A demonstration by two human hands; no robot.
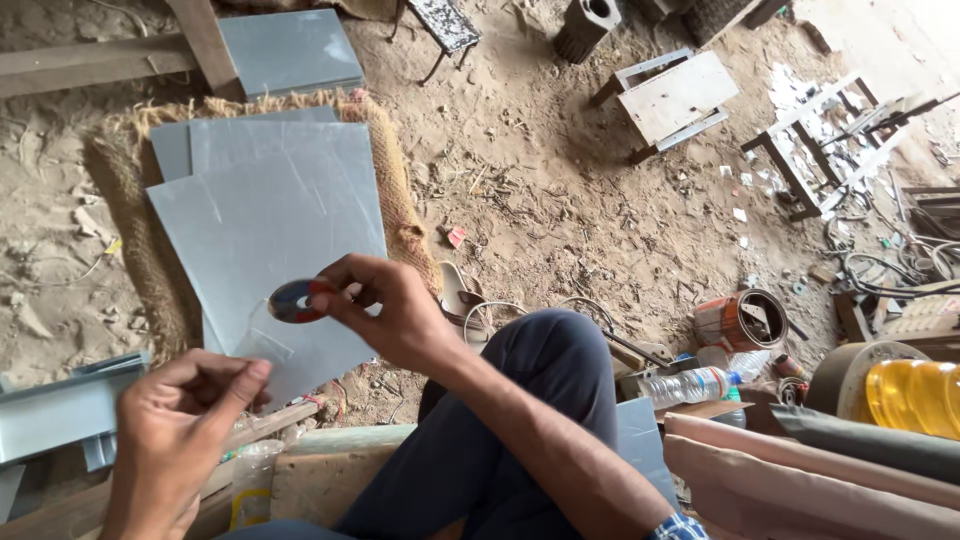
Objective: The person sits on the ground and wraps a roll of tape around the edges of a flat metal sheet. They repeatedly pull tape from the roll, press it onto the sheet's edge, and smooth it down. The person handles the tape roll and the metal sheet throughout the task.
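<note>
My right hand point(395, 312) pinches a small round disc point(292, 301), dark with a red and blue middle, at chest height above the ground. A clear thin plastic sleeve point(268, 345) hangs between the disc and my left hand point(178, 432), whose thumb and fingers are closed on the sleeve's lower edge. Both hands are over the grey metal sheets point(270, 215) that lie stacked on a burlap mat point(130, 215). My knee in dark trousers point(545, 375) is raised to the right of the hands.
Sandy floor all around. A small wooden stool point(672, 97) and a metal frame point(825, 140) stand at the back right. A rusty can point(742, 320), a plastic bottle point(690, 385), a yellow container point(912, 395), cables and wooden planks crowd the right and front.
</note>
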